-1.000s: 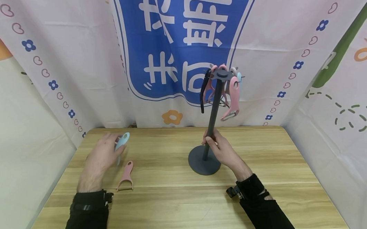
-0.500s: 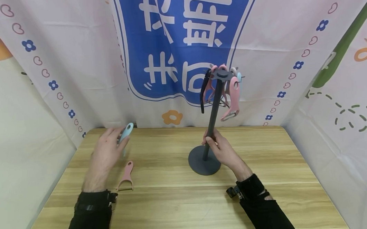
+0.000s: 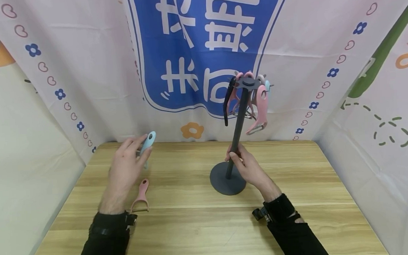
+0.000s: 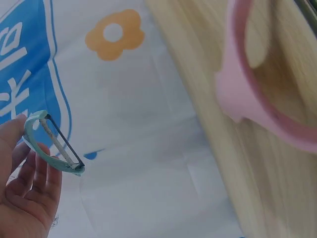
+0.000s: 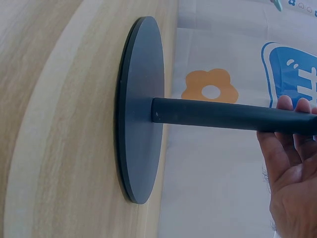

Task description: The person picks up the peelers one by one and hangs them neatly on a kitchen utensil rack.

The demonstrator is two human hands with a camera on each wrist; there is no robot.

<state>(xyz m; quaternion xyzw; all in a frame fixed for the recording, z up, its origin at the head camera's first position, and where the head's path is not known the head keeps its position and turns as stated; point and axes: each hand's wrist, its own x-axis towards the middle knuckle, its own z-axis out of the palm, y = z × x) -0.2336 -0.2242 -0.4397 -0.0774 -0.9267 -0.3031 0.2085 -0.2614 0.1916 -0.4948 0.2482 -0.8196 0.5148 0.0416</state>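
Observation:
My left hand (image 3: 126, 166) pinches a light blue peeler (image 3: 148, 141) above the back left of the table, its holed handle end pointing up. In the left wrist view the blue peeler's blade end (image 4: 54, 161) shows beyond the fingers. A pink peeler (image 3: 142, 190) lies on the wood beside the left wrist. My right hand (image 3: 249, 167) grips the dark grey post (image 3: 238, 129) of a stand, just above its round base (image 3: 224, 186). From the hooked top (image 3: 248, 82) hang several peelers, among them a pink one (image 3: 260, 109) and a black one (image 3: 228, 103).
The stand rests on a wooden table (image 3: 195, 228). A white printed cloth (image 3: 112, 90) with a blue sign hangs along the table's back edge, and further cloth panels rise at both sides.
My left hand has moved right and away from me, carrying the light blue peeler past the pink one on the table. The right hand and the stand stay in place.

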